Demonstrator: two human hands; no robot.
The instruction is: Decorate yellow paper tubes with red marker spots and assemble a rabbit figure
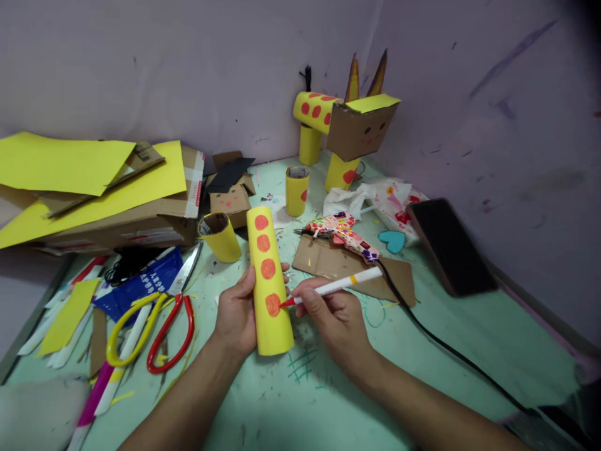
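My left hand (237, 313) is wrapped round a yellow paper tube (268, 282) that bears several orange-red dots down its length. My right hand (331, 313) pinches a white marker (347, 284) with a red tip. The tip touches the lowest dot on the tube. Both hands hover just above the pale green table (422, 351).
Yellow-and-red scissors (150, 326) lie to the left. Two short yellow tubes (220, 237) stand behind, with a patterned glue gun (345, 233) on cardboard, its black cord trailing right. A cardboard animal (350, 125) stands by the wall. A phone (451, 247) leans right; boxes and yellow paper (94, 181) sit left.
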